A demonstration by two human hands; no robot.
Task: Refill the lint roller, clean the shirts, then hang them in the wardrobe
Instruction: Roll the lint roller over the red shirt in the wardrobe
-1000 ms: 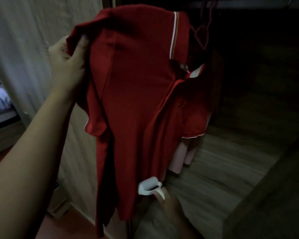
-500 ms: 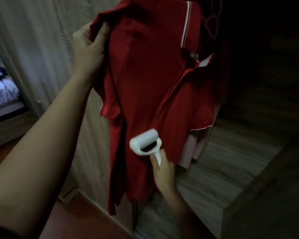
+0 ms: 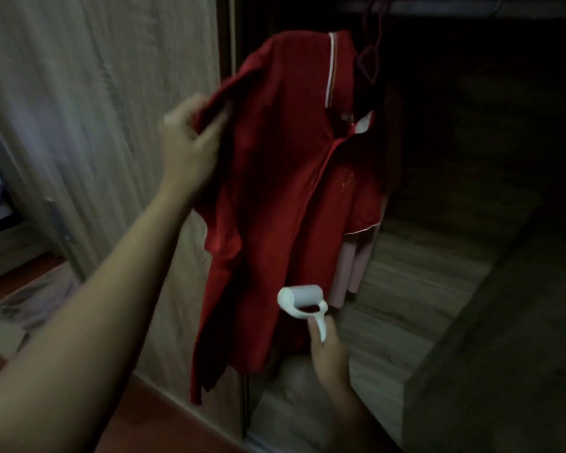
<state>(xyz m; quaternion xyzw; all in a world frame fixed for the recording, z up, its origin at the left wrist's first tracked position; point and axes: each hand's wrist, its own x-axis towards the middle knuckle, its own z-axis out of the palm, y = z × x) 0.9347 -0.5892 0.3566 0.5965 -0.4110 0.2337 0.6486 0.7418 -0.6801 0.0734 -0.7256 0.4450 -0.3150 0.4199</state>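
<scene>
The white lint roller sits against the lower front of the red shirt, and the right hand is wrapped round its handle from below. The shirt hangs by a hanger at the left edge of the open wardrobe. The left hand, blurred, pinches the shirt's shoulder fabric. A pale pink garment hangs just behind the shirt.
</scene>
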